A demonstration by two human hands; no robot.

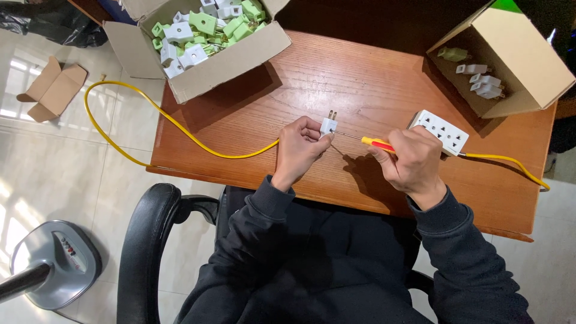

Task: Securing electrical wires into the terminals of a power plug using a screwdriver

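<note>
Left hand (298, 150) pinched the small white plug (327, 125) just above the desk (360, 78), prongs up | right hand (414, 157) wrapped shut round the screwdriver (371, 141), tip at the plug | plug looked light, rigid, slippery: best gripped by its flat sides.

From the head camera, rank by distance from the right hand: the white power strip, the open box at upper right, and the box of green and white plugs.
From the right hand:
1. White power strip, just beyond the knuckles.
2. Open box at upper right, at the table's far right corner.
3. Box of green and white plugs, far left corner.
</note>
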